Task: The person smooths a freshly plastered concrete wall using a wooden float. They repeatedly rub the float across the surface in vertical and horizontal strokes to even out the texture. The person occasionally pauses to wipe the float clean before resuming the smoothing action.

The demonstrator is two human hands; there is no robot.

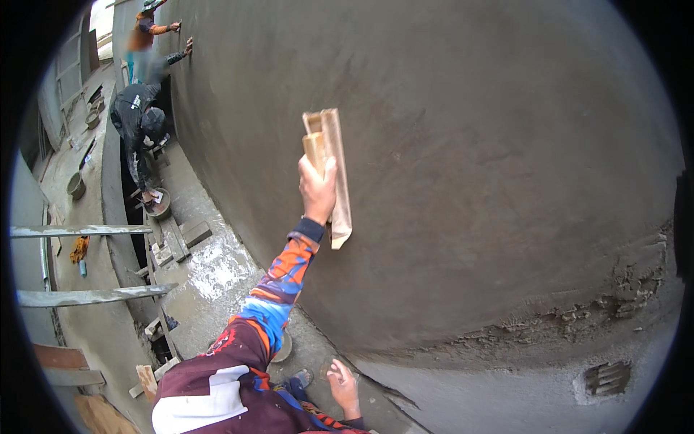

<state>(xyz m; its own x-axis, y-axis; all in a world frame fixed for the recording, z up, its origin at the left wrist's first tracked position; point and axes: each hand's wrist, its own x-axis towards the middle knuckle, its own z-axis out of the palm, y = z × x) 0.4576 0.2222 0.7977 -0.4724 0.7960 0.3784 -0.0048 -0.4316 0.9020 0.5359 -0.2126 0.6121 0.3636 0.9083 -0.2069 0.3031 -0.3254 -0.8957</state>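
A broad grey plastered wall (470, 173) towers over everything here. At its face stands a long wooden float (335, 148), slightly tilted, the left hand's (318, 189) grip wrapped round its handle. Lower down, the right hand (344, 387) hangs apart, its grip loosely half-curled, seemingly empty.

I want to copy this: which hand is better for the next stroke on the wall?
Probably the left hand: it grips the plastering float at the grey wall. The right hand is lower, with no visible tool.
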